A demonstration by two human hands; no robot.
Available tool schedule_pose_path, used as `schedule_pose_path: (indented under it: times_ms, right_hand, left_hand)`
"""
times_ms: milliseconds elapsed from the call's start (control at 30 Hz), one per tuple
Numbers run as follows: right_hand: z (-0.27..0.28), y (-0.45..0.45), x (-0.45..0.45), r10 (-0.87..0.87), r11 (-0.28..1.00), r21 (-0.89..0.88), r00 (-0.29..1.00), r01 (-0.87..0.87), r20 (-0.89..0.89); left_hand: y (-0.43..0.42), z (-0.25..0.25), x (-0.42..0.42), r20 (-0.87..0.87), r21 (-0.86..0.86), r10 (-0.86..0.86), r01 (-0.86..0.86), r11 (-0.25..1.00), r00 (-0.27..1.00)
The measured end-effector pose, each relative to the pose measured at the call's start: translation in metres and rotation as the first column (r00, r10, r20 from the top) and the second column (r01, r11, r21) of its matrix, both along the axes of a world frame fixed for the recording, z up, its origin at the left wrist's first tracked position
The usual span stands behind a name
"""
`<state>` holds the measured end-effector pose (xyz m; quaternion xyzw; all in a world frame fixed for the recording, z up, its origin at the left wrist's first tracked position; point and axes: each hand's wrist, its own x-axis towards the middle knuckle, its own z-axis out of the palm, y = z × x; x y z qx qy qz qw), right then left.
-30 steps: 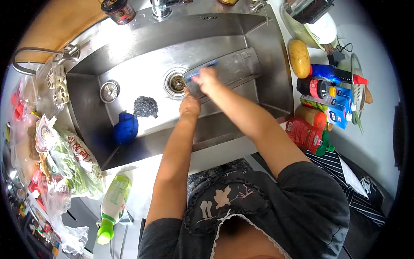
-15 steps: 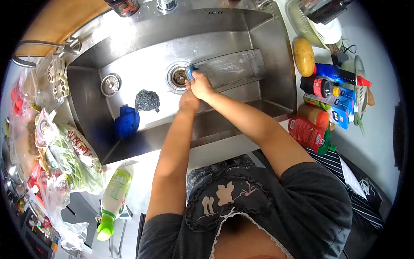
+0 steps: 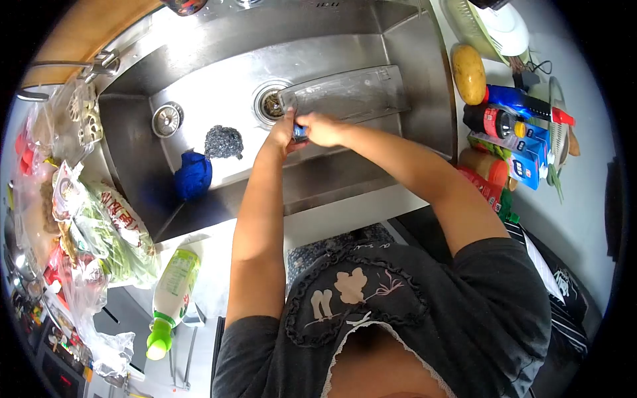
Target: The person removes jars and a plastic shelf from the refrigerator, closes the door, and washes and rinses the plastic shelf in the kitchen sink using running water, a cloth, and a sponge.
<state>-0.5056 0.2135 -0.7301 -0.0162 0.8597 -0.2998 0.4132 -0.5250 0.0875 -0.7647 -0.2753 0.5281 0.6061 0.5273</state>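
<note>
A long, clear plastic bin (image 3: 352,96) lies tilted in the steel sink (image 3: 219,66), its left end beside the drain (image 3: 271,104). At that end, my left hand (image 3: 281,134) is closed around the bin's near corner. My right hand (image 3: 323,130) is closed on a small blue sponge (image 3: 300,132), pressed at the same corner close to my left fingers. Part of the sponge is hidden by my fingers. To the left on the sink floor are a dark steel-wool scrubber (image 3: 223,142) and a blue cloth (image 3: 193,175).
A strainer basket (image 3: 167,120) sits in the sink's left part. Bagged vegetables (image 3: 109,229) and a green-capped bottle (image 3: 174,292) stand on the left counter. Along the right are a yellow potato-like vegetable (image 3: 468,75), a dark bottle (image 3: 491,124) and cartons (image 3: 531,156).
My right hand and the blue sponge have moved toward me, from the bin's end to its near corner. My left hand has shifted slightly up and left. The view has shifted slightly.
</note>
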Motion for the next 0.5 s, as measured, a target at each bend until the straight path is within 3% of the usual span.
schedule_pose_path:
  times_ms: [33,67,100,133,200,233,267,300,333,367,400,433,500]
  right_hand:
    - [0.01,0.005,0.005,0.095,0.995,0.027,0.995,-0.094,-0.012]
    - [0.008,0.014,0.011,0.298,0.949,0.116,0.954,-0.292,-0.033]
    - [0.003,0.027,0.022,0.36,0.931,0.116,0.923,-0.346,-0.137]
    - [0.0,0.041,0.033,0.418,0.908,0.118,0.876,-0.401,-0.241]
    - [0.019,0.069,0.028,0.507,0.852,0.215,0.855,-0.477,-0.112]
    - [0.016,0.092,0.026,0.51,0.833,0.284,0.858,-0.475,-0.059]
    - [0.012,0.119,0.021,0.508,0.807,0.353,0.861,-0.473,-0.008]
    - [0.011,0.147,0.013,0.586,0.693,0.444,0.803,-0.568,0.111]
    - [0.02,0.157,0.006,0.637,0.559,0.512,0.733,-0.652,0.237]
    - [0.018,0.149,0.009,0.565,0.622,0.505,0.789,-0.599,0.241]
    - [0.012,0.133,0.016,0.488,0.675,0.501,0.837,-0.542,0.247]
    - [0.008,0.114,0.023,0.403,0.725,0.497,0.878,-0.478,0.257]
    - [0.003,0.079,0.032,0.33,0.873,0.305,0.922,-0.38,0.204]
  left_hand:
    - [0.003,-0.006,0.001,-0.025,-0.075,-0.049,0.047,0.996,0.998]
    - [0.007,-0.016,0.001,-0.049,-0.147,-0.1,0.092,0.985,0.994]
    - [0.006,-0.041,0.007,-0.102,-0.08,-0.04,0.032,0.996,0.994]
    - [0.01,-0.032,0.007,-0.082,-0.128,-0.067,0.056,0.99,0.994]
    - [0.013,-0.005,0.006,-0.039,-0.228,-0.112,0.1,0.969,0.993]
    - [0.011,-0.009,0.004,0.063,-0.196,-0.018,0.03,0.98,0.998]
    - [0.003,-0.029,0.004,-0.013,-0.195,-0.088,0.083,0.977,0.996]
    - [-0.006,-0.062,0.006,-0.091,-0.198,-0.155,0.135,0.971,0.984]
    - [-0.006,-0.051,0.007,-0.092,-0.189,-0.104,0.085,0.978,0.99]
    - [-0.005,-0.036,0.007,-0.093,-0.179,-0.053,0.036,0.983,0.994]
    - [-0.005,-0.043,0.003,-0.344,-0.388,-0.587,0.458,0.8,0.733]
    - [-0.009,-0.055,-0.002,-0.394,-0.659,-0.903,0.632,0.408,0.171]
    - [-0.011,-0.055,-0.004,-0.379,-0.654,-0.877,0.584,0.48,0.297]
